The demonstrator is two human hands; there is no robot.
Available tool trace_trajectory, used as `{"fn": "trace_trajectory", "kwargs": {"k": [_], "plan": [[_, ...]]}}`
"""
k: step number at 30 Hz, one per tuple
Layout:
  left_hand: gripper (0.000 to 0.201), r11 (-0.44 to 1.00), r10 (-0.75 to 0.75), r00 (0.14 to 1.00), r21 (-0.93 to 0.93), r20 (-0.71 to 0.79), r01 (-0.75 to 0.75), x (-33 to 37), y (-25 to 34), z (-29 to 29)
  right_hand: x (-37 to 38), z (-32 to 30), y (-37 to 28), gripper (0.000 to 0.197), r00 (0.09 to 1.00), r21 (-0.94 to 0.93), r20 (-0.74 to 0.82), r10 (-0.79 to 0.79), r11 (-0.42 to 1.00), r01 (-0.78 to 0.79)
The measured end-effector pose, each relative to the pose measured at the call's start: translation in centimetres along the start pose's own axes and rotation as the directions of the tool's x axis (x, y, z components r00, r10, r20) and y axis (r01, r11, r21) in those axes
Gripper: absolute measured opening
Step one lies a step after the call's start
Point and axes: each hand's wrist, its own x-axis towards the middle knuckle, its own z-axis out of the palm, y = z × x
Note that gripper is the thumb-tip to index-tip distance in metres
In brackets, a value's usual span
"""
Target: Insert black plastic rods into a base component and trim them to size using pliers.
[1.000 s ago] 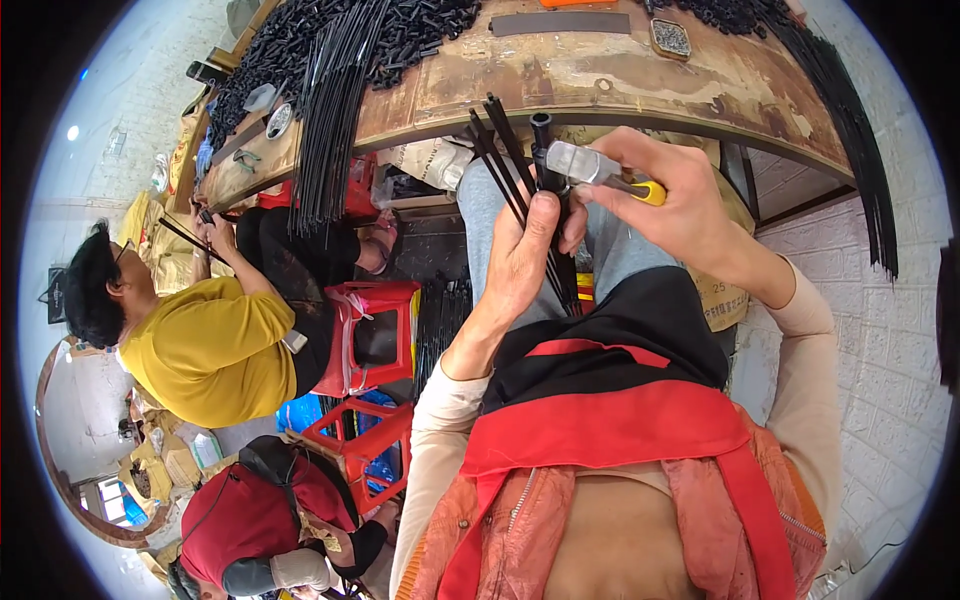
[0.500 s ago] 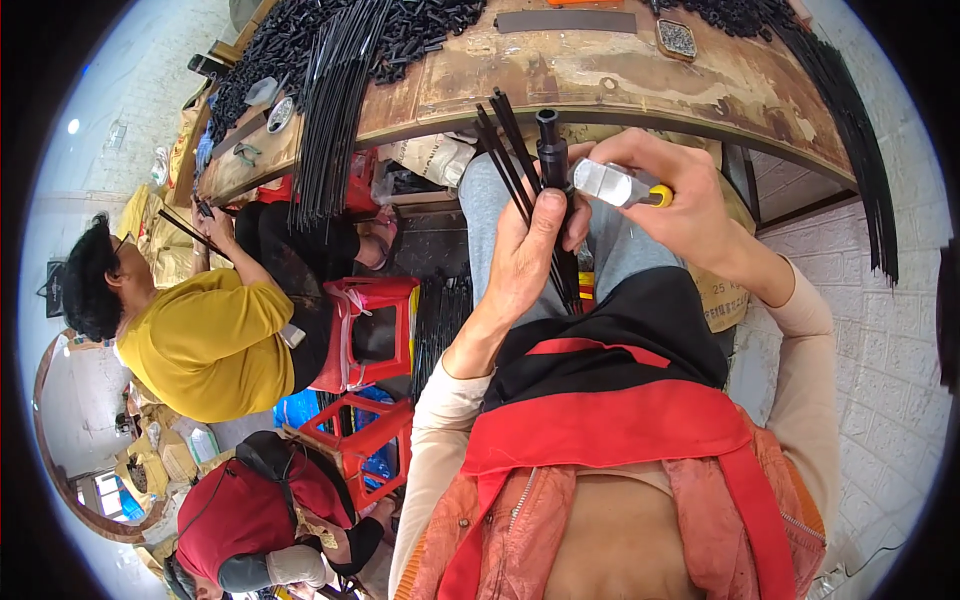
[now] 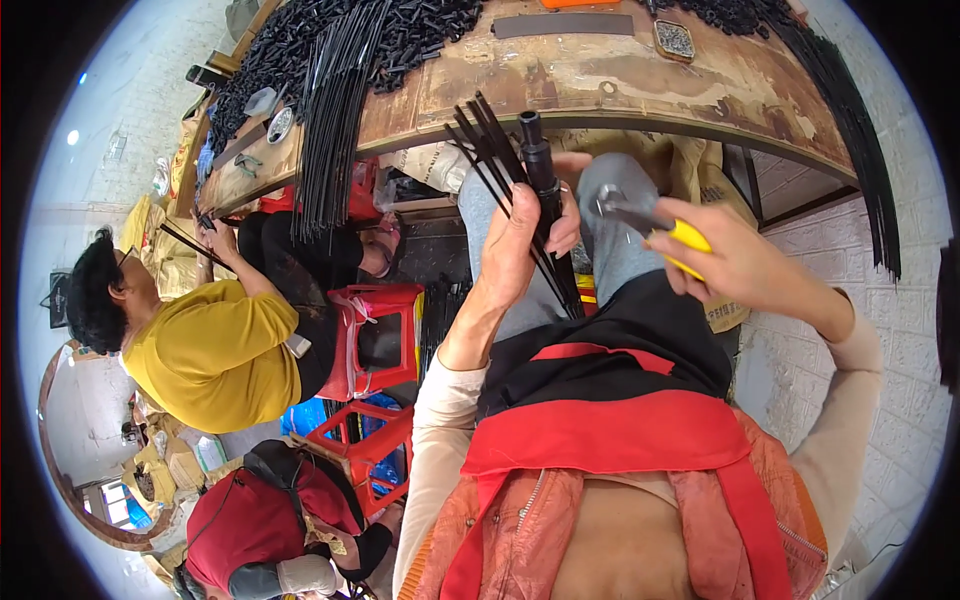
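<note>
In front of my lap, my left hand (image 3: 520,240) is closed around a thick black stepped tube (image 3: 538,165), which stands nearly upright, and a bunch of thin black rods (image 3: 482,140). The rods fan out above my thumb, and their lower ends run down toward my apron. My right hand (image 3: 735,255) grips a yellow-handled tool (image 3: 690,240) that looks like a hammer. Its metal end is smeared by motion and points toward the tube, a short way to its right.
A worn wooden table (image 3: 570,75) curves across the far side, bearing a heap of short black pieces (image 3: 270,75), bundled long black rods (image 3: 335,130) and a small dish (image 3: 675,40). At left sit a person in yellow (image 3: 215,345) and another in dark red (image 3: 260,520), near red stools (image 3: 375,340).
My right hand has drawn the yellow-handled hammer away to the right and slightly down from the tube. My left hand, with the tube and rods, has shifted a little left.
</note>
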Motion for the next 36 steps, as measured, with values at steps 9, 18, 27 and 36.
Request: {"fn": "trace_trajectory", "kwargs": {"k": [9, 18, 27, 36], "plan": [[0.056, 0.998, -0.068, 0.996, 0.015, 0.056, 0.067, 0.6, -0.5, 1.0, 0.1, -0.9, 1.8, 0.041, 0.987, 0.019, 0.098, -0.123, 0.992, 0.122], [0.052, 0.999, -0.04, 0.999, 0.015, 0.028, 0.04, -0.6, -0.7, 1.0, 0.6, -2.6, -2.4, 0.041, 0.933, -0.075, 0.302, 0.197, 0.98, -0.183], [0.055, 0.999, -0.036, 0.995, -0.037, 0.089, 0.039, -0.2, -0.3, 0.2, -0.2, -2.4, -2.4, 0.032, 0.962, -0.035, 0.261, 0.086, 0.996, -0.08], [0.044, 0.985, -0.062, 0.995, -0.154, 0.075, 0.073, 1.8, -1.4, -0.1, 1.7, -4.1, -3.1, 0.039, 0.972, -0.236, 0.151, 0.178, 0.962, -0.14]]}}
